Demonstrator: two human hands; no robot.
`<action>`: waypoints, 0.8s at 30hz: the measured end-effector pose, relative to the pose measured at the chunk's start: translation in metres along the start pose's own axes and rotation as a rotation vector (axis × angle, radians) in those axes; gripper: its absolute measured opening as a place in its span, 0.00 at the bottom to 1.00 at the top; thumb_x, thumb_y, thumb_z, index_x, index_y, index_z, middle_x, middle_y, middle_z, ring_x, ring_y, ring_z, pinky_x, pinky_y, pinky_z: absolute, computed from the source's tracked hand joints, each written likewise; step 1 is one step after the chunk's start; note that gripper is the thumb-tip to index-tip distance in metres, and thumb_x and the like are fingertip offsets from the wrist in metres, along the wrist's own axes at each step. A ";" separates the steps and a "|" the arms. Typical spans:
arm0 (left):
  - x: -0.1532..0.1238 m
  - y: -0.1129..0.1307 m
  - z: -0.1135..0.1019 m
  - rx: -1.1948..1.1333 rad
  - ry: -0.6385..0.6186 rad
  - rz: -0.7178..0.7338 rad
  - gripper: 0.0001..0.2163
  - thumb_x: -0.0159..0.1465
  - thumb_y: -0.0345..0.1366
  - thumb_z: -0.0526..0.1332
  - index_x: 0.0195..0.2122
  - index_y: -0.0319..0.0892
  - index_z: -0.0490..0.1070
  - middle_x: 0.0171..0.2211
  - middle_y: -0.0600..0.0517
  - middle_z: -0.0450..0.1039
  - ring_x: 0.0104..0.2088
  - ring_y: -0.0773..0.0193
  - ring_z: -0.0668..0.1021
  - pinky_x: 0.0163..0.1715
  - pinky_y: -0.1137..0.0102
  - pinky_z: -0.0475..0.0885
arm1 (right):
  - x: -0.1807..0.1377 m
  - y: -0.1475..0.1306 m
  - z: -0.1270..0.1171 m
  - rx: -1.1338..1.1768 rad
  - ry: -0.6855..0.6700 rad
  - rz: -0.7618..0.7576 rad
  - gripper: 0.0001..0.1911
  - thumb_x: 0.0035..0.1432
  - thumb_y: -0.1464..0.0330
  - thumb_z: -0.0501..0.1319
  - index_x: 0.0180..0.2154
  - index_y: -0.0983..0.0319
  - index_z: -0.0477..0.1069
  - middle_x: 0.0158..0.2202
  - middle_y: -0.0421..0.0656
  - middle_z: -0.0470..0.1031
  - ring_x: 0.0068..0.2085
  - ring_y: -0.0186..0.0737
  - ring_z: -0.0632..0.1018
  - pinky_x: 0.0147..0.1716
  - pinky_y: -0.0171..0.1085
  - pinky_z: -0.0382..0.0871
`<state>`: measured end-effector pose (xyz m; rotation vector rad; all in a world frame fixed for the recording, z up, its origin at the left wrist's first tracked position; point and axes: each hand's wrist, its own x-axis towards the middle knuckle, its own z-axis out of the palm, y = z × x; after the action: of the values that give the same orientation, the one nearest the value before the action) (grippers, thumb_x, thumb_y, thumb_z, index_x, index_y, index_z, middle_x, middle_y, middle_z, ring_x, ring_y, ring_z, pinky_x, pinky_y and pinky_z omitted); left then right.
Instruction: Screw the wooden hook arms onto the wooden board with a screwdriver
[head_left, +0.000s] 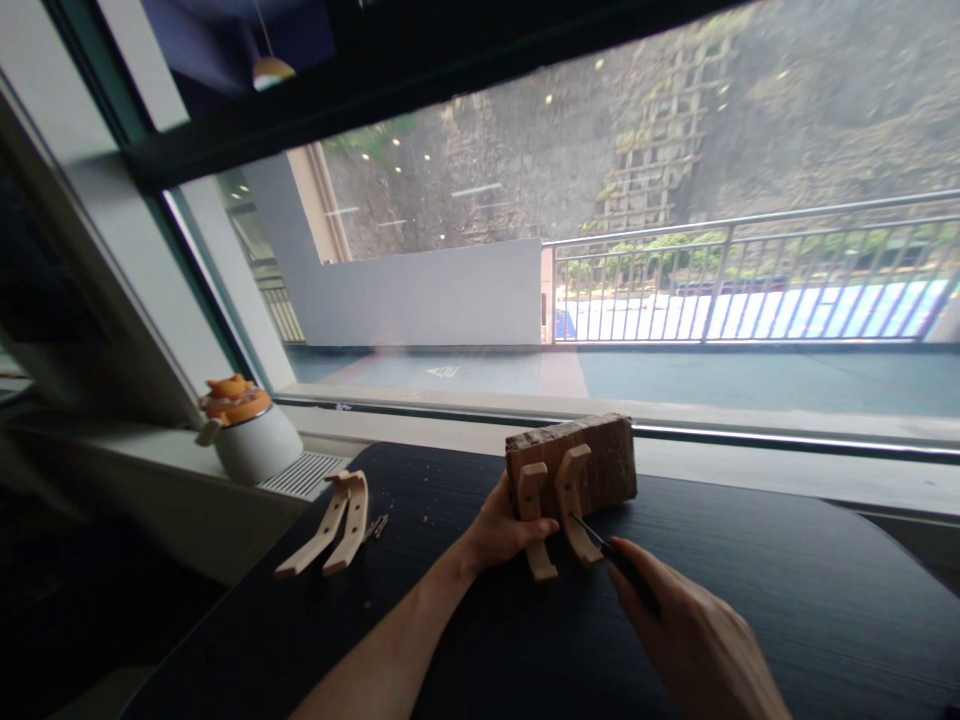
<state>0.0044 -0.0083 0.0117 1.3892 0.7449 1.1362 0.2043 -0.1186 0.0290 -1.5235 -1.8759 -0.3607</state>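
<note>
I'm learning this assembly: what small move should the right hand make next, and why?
Probably press and turn the screwdriver in the right hand: its tip sits on the right-hand hook, and the left hand steadies the wood block.

The right hand (697, 640) runs off the bottom edge and hides the handle of the dark tool (598, 538); the left hand (501, 527) has fingers out of sight behind the wooden block (604, 462).

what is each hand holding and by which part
The left hand grips the wooden block at its lower left corner. The right hand holds a dark slim tool by its handle, tip at a wooden hook.
</note>
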 end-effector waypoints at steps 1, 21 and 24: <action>0.000 0.000 0.000 -0.001 0.005 -0.001 0.33 0.43 0.32 0.76 0.51 0.42 0.67 0.42 0.48 0.77 0.44 0.51 0.78 0.42 0.62 0.76 | 0.001 0.000 -0.001 -0.016 0.008 0.001 0.15 0.64 0.65 0.51 0.46 0.58 0.73 0.33 0.39 0.82 0.25 0.40 0.81 0.18 0.33 0.69; 0.000 0.000 -0.001 -0.009 -0.004 0.004 0.33 0.43 0.33 0.76 0.51 0.43 0.67 0.42 0.48 0.76 0.43 0.52 0.78 0.43 0.61 0.75 | 0.000 0.004 -0.001 0.016 0.017 -0.104 0.14 0.67 0.65 0.49 0.48 0.58 0.70 0.40 0.39 0.81 0.32 0.39 0.82 0.25 0.34 0.72; 0.001 -0.002 -0.002 0.000 0.007 -0.001 0.32 0.42 0.32 0.76 0.50 0.42 0.68 0.40 0.49 0.76 0.42 0.53 0.78 0.42 0.61 0.75 | 0.000 0.002 0.000 0.055 0.018 -0.040 0.14 0.66 0.64 0.50 0.45 0.58 0.72 0.36 0.40 0.82 0.31 0.41 0.83 0.25 0.34 0.73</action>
<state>0.0029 -0.0064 0.0097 1.3856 0.7505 1.1411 0.2061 -0.1177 0.0283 -1.4430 -1.8891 -0.3372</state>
